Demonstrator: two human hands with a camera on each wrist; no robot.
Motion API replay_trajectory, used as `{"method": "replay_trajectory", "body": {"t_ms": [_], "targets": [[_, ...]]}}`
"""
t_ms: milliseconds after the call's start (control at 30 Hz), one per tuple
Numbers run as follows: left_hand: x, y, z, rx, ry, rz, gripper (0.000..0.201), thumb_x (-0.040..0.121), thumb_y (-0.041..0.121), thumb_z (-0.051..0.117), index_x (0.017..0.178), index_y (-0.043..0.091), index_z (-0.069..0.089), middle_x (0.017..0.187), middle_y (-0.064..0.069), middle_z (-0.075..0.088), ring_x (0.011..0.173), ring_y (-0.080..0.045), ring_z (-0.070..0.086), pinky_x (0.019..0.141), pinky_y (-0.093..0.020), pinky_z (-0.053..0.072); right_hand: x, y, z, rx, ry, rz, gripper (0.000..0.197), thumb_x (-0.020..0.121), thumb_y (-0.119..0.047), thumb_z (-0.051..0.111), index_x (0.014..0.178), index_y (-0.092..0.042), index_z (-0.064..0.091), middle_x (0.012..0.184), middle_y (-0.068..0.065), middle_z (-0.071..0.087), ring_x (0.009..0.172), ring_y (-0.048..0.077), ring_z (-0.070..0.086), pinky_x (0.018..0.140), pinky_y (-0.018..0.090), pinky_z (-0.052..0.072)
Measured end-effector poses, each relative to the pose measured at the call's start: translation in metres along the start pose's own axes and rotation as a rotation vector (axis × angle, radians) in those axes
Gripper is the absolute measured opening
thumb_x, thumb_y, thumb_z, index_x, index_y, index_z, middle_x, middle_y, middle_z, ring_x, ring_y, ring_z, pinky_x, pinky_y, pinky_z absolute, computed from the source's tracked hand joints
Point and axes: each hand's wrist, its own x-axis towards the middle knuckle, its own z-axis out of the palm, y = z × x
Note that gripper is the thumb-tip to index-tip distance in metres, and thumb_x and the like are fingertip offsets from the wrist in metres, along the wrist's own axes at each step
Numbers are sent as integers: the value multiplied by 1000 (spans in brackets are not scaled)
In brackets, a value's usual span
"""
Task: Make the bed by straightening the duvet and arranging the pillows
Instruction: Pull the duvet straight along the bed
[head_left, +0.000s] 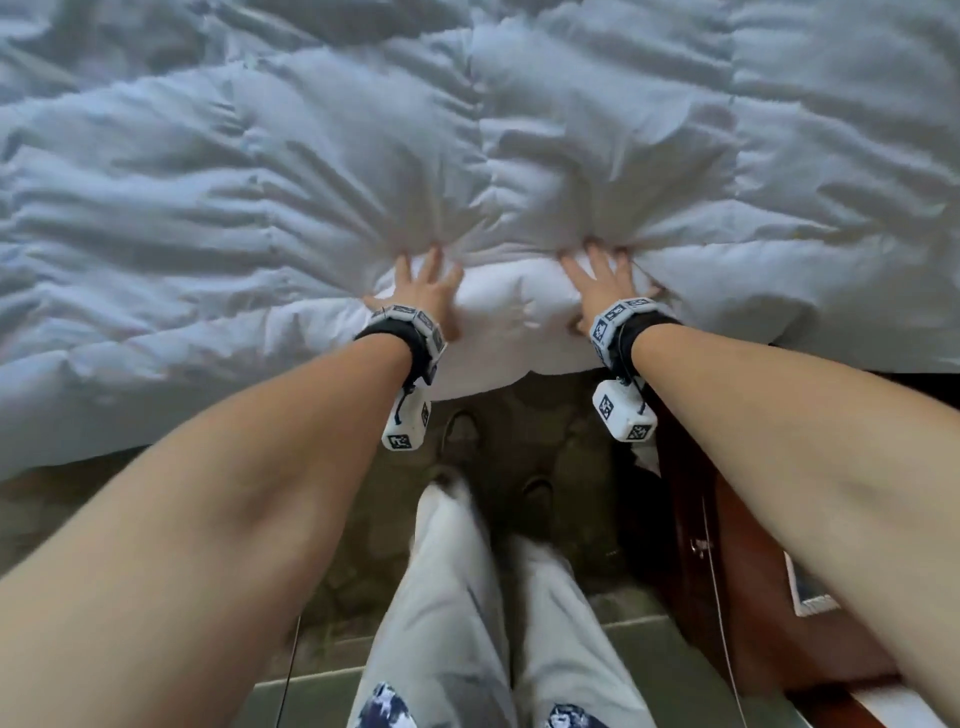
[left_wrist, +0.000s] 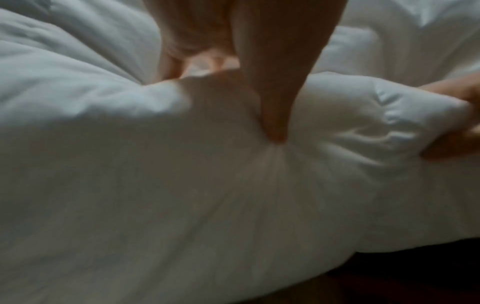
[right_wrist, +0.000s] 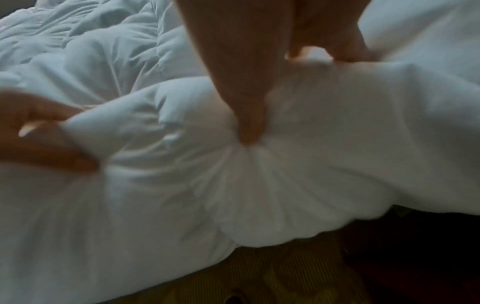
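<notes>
A white quilted duvet (head_left: 322, 171) covers the whole bed, wrinkled and puffy. Both hands hold a bunched fold at its near edge, side by side. My left hand (head_left: 431, 291) digs its fingers into the far side of the fold, and its thumb (left_wrist: 275, 115) presses into the near side. My right hand (head_left: 597, 288) grips the same fold a little to the right, with its thumb (right_wrist: 249, 115) sunk into the cloth. Creases fan out from both thumbs. No pillow is in view.
The duvet edge (head_left: 493, 374) hangs over the bedside just in front of my legs (head_left: 457, 623), which are in light trousers. A patterned floor (head_left: 545, 447) lies below. A dark wooden piece of furniture (head_left: 753, 571) stands close on the right.
</notes>
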Motion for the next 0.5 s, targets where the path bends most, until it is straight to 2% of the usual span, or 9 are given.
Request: {"method": "replay_trajectory", "body": {"t_ms": [33, 100, 134, 200, 267, 401, 501], "targets": [[5, -1, 1, -18, 27, 0, 71, 89, 35, 61, 146, 45, 20, 160, 12, -2, 148, -33, -5, 99, -79, 20, 8, -3, 5, 1, 34, 1, 80, 91, -8, 55, 149, -43, 12, 161, -7, -5, 147, 35, -3, 104, 73, 17], [6, -3, 0, -24, 115, -18, 48, 94, 33, 52, 140, 39, 39, 152, -6, 24, 140, -39, 26, 106, -66, 29, 13, -10, 8, -80, 121, 3, 58, 93, -6, 43, 142, -36, 35, 154, 1, 22, 140, 36, 22, 105, 65, 28], [5, -2, -4, -18, 149, -24, 41, 94, 31, 50, 135, 34, 46, 141, -12, 37, 129, -40, 42, 106, -57, 36, 12, -12, 5, -127, 140, 5, 49, 93, -7, 42, 136, -31, 46, 143, 5, 38, 132, 35, 37, 103, 59, 35], [-9, -1, -14, 1, 150, 18, 30, 94, 29, 48, 122, 26, 59, 121, -12, 58, 110, -34, 58, 100, -46, 43, 0, -16, -1, -177, 109, 7, 35, 94, -10, 45, 125, -18, 57, 123, 10, 57, 116, 33, 54, 98, 47, 44], [-26, -4, -20, -16, 89, 20, 26, 96, 32, 48, 113, 22, 66, 113, -9, 66, 105, -31, 61, 98, -41, 44, -18, -18, -7, -228, 26, -15, 30, 96, -11, 47, 122, -11, 60, 117, 14, 61, 110, 33, 59, 92, 41, 47], [-61, -7, -15, -24, 7, 20, 30, 94, 39, 54, 115, 24, 70, 113, -7, 68, 105, -30, 63, 96, -35, 47, -51, -19, -7, -311, -88, -95, 29, 94, -7, 47, 119, -8, 62, 119, 15, 62, 109, 33, 60, 87, 38, 48], [-88, -1, -24, -16, -18, 34, 23, 97, 33, 51, 112, 27, 69, 113, -4, 66, 112, -28, 61, 103, -38, 36, -70, -21, -18, -292, -133, -125, 31, 92, -6, 51, 121, -8, 63, 119, 15, 63, 105, 32, 63, 81, 35, 48]]}}
